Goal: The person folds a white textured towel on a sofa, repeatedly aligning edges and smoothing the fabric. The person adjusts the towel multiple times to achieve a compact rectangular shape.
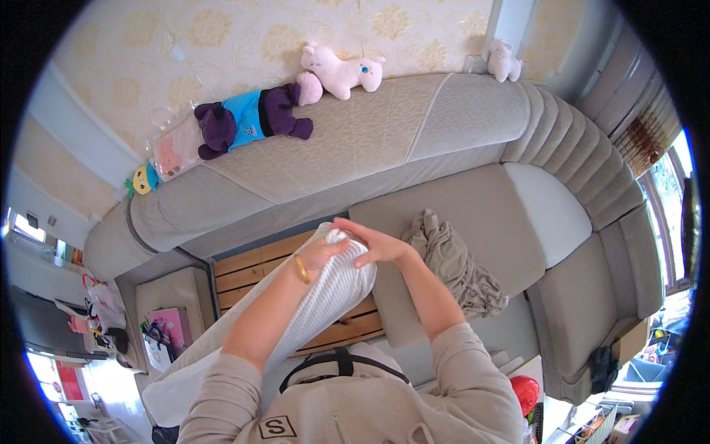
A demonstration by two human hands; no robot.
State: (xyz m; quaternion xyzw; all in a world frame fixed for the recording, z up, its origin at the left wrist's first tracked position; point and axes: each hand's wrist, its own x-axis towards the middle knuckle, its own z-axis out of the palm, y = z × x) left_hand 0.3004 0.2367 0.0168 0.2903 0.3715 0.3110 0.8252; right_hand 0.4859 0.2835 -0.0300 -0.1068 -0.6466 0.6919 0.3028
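Note:
A long seat cushion with a white ribbed cloth face [333,294] is tilted up on edge in front of me, its far end between my hands. My left hand [321,256], with a gold bracelet at its wrist, grips the cloth near that end. Around the corner from the other side curves my right hand [383,244], its thumb against the ribbed cloth and its fingers along the top edge. Beneath lies the sofa's wooden slat base [238,280]. A crumpled beige ribbed cloth [452,263] rests by my right forearm, on a beige seat cushion [477,211].
The sofa backrest [344,150] curves behind, bearing a purple plush bear [222,130], a pink plush alpaca [344,72] and a small white plush [503,61]. A pink box [172,324] and a bag [158,349] sit at left. A red object [524,394] is at lower right.

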